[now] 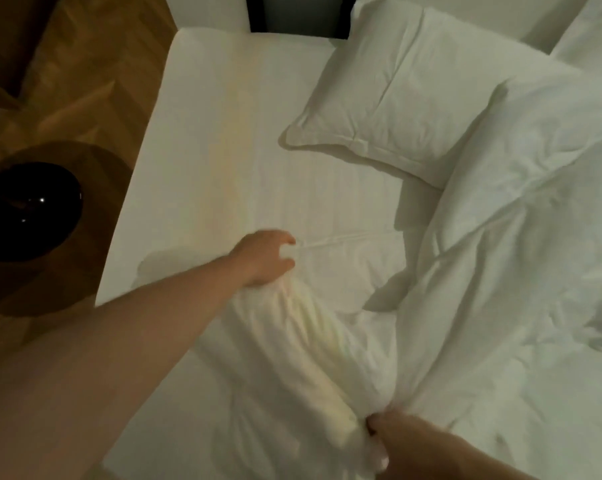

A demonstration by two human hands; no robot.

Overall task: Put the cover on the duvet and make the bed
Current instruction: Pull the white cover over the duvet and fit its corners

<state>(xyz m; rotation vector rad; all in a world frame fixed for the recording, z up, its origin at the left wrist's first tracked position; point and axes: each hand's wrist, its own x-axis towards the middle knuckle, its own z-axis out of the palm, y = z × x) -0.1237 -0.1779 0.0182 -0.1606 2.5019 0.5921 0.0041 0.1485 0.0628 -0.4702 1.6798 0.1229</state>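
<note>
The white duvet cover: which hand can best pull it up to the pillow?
Probably the left hand: it grips the white fabric duvet cover far up the bed, nearest the white rectangular pillow. The right hand holds bunched fabric low down.

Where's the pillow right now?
In the head view, the pillow lies at the upper right of the mattress, beside the rumpled duvet.

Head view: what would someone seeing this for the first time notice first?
Most striking is the left hand reaching across the bare mattress sheet, gripping a bunched length of white bedding that runs back to the right hand at the bottom edge. To the right lies a rumpled heap of duvet, with a pillow above it. A dark round object sits on the wooden floor, left.
</note>
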